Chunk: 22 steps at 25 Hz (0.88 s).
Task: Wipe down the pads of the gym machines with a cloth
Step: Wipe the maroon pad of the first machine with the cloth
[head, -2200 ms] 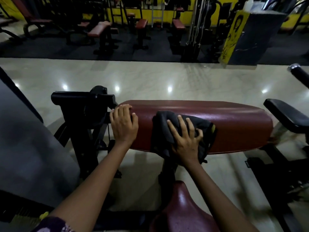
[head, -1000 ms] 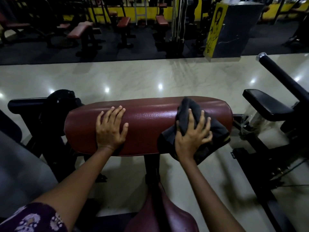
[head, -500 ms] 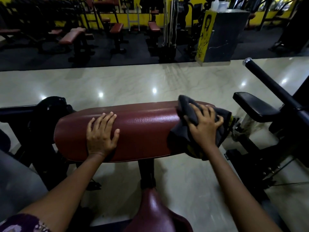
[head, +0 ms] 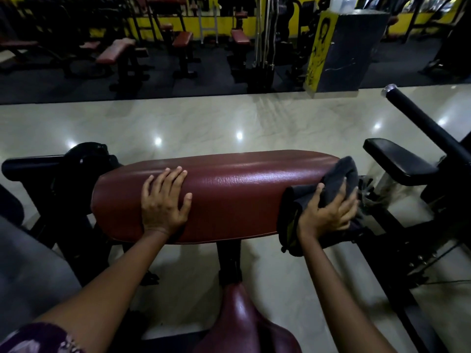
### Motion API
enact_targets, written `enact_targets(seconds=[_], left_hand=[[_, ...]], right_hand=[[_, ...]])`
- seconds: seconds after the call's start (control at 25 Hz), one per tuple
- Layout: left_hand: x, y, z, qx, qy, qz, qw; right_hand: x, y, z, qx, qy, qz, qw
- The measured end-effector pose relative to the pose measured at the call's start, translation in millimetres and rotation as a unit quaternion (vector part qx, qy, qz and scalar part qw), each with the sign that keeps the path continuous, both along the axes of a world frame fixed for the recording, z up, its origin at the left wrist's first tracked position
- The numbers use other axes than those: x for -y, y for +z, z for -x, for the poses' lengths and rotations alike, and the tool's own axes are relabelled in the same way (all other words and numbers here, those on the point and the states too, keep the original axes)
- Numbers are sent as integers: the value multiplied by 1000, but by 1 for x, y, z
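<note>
A long maroon arm pad [head: 237, 197] lies crosswise in front of me on a black machine frame. My left hand [head: 164, 202] rests flat on the pad's left half, fingers spread. A dark grey cloth [head: 339, 179] is wrapped over the pad's right end, covering it. My right hand [head: 328, 212] presses the cloth against that end, fingers curled over the fabric. Below the pad, a maroon seat [head: 242, 324] sits close to me.
A black post [head: 229, 261] carries the pad. Left is a black pivot and handle [head: 63, 164]. Right are a black arm rest [head: 397, 159], a black bar [head: 428, 126] and cables. Glossy tile floor [head: 204, 123] lies beyond, then benches [head: 114, 50] and a yellow-faced pillar [head: 339, 49].
My right hand has slid the cloth rightward along the pad, from its middle to the right end. My left hand has shifted from the pad's left end toward its middle.
</note>
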State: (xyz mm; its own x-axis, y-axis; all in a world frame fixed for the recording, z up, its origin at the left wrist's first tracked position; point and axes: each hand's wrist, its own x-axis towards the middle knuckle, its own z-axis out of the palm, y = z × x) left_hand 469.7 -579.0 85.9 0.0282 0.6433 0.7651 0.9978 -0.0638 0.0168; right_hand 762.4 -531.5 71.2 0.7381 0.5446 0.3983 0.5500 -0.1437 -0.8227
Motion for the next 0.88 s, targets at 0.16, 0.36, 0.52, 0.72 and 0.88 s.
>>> enact_targets(seconds=[0.16,0.36,0.52,0.72,0.88], left_hand=[[0,0,-1,-1,-2,-1,1000],[0,-1,1,-2,-5,-3,1000],[1,-1,1,3,-5,-2,1000],[1,-2,1,13,-9,4,1000],[0,-2,0,20,-10,4,1000]], right_hand=[[5,14,51,153,61,-19,986],[33,11,104,357,259,-32,897],[18,10,36,476,319,-48,818],[-10,26,-31,314,176,41,932],[-25,61,-10,276,164,108,941]])
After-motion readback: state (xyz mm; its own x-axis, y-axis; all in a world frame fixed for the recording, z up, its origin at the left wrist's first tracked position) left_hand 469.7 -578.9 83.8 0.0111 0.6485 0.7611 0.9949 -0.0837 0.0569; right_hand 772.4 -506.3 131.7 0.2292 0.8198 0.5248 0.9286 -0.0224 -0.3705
